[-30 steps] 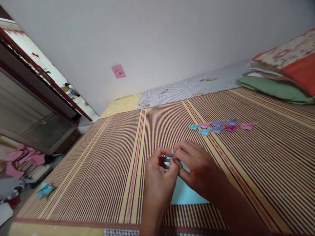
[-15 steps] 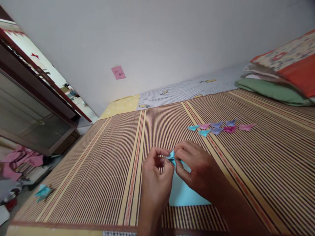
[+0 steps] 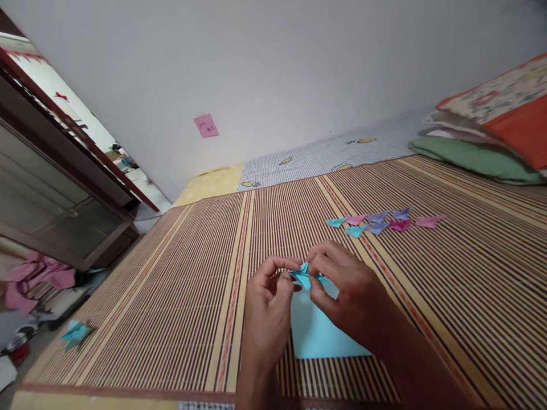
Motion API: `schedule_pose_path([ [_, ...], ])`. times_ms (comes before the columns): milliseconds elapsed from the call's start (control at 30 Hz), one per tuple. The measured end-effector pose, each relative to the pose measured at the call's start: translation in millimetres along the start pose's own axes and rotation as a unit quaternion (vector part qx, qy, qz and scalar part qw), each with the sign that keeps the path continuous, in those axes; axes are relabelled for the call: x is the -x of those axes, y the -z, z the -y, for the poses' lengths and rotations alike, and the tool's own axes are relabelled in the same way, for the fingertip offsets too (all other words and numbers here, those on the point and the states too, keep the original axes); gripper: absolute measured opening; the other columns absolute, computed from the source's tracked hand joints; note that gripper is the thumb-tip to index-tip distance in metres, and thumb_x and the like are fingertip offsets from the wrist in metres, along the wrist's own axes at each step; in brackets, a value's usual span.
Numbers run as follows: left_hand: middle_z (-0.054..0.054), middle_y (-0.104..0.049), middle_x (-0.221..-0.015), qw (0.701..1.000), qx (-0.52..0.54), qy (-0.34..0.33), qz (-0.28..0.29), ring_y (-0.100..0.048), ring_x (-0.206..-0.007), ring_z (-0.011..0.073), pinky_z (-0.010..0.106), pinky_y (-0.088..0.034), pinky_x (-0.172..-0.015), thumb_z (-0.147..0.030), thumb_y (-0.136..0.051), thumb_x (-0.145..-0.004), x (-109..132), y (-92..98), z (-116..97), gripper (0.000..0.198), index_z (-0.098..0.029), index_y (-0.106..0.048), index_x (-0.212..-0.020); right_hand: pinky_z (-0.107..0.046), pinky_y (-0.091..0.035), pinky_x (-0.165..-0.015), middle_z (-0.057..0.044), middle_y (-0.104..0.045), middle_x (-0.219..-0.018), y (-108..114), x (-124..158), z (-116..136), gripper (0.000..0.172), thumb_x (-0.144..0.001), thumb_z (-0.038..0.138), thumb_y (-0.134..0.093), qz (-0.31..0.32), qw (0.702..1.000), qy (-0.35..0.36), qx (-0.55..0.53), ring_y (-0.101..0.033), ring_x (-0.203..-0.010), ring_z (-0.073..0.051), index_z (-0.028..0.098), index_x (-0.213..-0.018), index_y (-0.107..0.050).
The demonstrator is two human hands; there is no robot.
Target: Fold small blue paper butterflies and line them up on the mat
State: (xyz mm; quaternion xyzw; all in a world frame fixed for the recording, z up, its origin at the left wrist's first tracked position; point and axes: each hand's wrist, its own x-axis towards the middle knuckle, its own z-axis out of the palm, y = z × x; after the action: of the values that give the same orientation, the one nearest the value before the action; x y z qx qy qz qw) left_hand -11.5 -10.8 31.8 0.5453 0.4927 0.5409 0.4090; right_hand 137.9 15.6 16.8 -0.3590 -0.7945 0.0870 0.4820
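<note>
Between my two hands is a small folded blue paper (image 3: 302, 277), pinched from both sides above a flat light-blue sheet (image 3: 320, 333) lying on the striped mat. My left hand (image 3: 270, 302) has thumb and forefinger closed on the paper's left end. Fingers of my right hand (image 3: 348, 285) grip its right side; they cover part of it. Beyond the hands, several small folded papers in blue, pink and purple lie in two rows, among them a magenta one (image 3: 400, 225) and a pink one (image 3: 429, 221) at the right end.
Striped mat (image 3: 171, 296) covers the bed. A crumpled blue paper (image 3: 76, 334) lies near its left edge. Pillows (image 3: 474, 159) are stacked at the far right. A pink note (image 3: 205, 126) is on the wall. Pink cloth (image 3: 40, 276) and a cabinet stand left.
The folded paper has turned and shows more of its spread points. My right hand has shifted slightly right, and my left hand has moved a little, both still gripping.
</note>
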Motion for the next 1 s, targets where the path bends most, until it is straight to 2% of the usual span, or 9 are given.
schedule_pose_path([
  [100,0.005,-0.071,-0.101,1.000,-0.010,-0.007,0.004,-0.062,-0.081,0.0160,0.031,-0.051,-0.075,-0.021,-0.052,-0.095,2,-3.0,0,0.017,-0.020,-0.068,-0.092,-0.036,-0.046,-0.073,-0.006,-0.057,-0.086,1,0,0,0.019,-0.084,0.001,-0.049,-0.002,1.000,-0.002,-0.001,-0.057,-0.085,-0.022,0.019,-0.078,-0.049],
  [200,0.004,-0.070,-0.101,1.000,-0.022,-0.011,0.011,-0.062,-0.080,0.0153,0.029,-0.051,-0.072,-0.025,-0.063,-0.091,3,-7.3,0,0.007,-0.021,-0.067,-0.095,-0.037,-0.047,-0.074,-0.006,-0.057,-0.088,1,1,-1,0.017,-0.085,0.003,-0.050,-0.001,1.000,-0.003,0.000,-0.057,-0.086,-0.023,0.019,-0.079,-0.050],
  [300,0.004,-0.069,-0.099,0.999,-0.036,-0.006,0.012,-0.062,-0.080,0.0151,0.028,-0.050,-0.071,-0.022,-0.069,-0.087,3,-10.3,2,0.010,-0.021,-0.065,-0.096,-0.037,-0.047,-0.074,-0.007,-0.058,-0.090,1,1,-2,0.016,-0.085,0.004,-0.050,-0.003,1.000,0.002,0.001,-0.057,-0.086,-0.023,0.019,-0.080,-0.050],
  [433,0.002,-0.065,-0.083,1.000,-0.027,0.007,0.011,-0.059,-0.072,0.0145,0.026,-0.048,-0.065,-0.023,-0.061,-0.092,4,-9.8,3,0.006,-0.020,-0.063,-0.097,-0.036,-0.047,-0.074,-0.007,-0.058,-0.090,0,1,-2,0.018,-0.085,0.002,-0.049,-0.008,1.000,0.007,0.006,-0.058,-0.086,-0.022,0.019,-0.080,-0.050],
  [667,-0.004,-0.054,-0.067,0.998,-0.059,-0.005,-0.007,-0.048,-0.059,0.0117,0.027,-0.048,-0.070,-0.015,-0.055,-0.091,6,-9.2,4,0.010,-0.022,-0.063,-0.093,-0.036,-0.046,-0.073,-0.006,-0.057,-0.086,0,1,0,0.019,-0.084,0.002,-0.049,-0.009,1.000,-0.003,0.008,-0.057,-0.084,-0.022,0.020,-0.079,-0.049],
  [800,-0.002,-0.059,-0.072,0.997,-0.071,-0.013,-0.032,-0.053,-0.063,0.0123,0.026,-0.049,-0.069,-0.016,-0.058,-0.090,5,-11.7,5,0.007,-0.021,-0.063,-0.091,-0.035,-0.046,-0.072,-0.006,-0.058,-0.085,1,0,3,0.019,-0.083,0.002,-0.050,0.000,1.000,0.000,0.006,-0.057,-0.083,-0.022,0.020,-0.078,-0.049],
  [1000,0.003,-0.067,-0.087,0.997,-0.074,-0.004,-0.026,-0.064,-0.076,0.0158,0.026,-0.050,-0.067,-0.018,-0.059,-0.090,4,-12.1,3,0.007,-0.019,-0.063,-0.095,-0.036,-0.047,-0.073,-0.006,-0.058,-0.086,0,-2,4,0.017,-0.085,0.004,-0.050,-0.003,1.000,-0.004,0.011,-0.057,-0.083,-0.022,0.019,-0.078,-0.049],
])
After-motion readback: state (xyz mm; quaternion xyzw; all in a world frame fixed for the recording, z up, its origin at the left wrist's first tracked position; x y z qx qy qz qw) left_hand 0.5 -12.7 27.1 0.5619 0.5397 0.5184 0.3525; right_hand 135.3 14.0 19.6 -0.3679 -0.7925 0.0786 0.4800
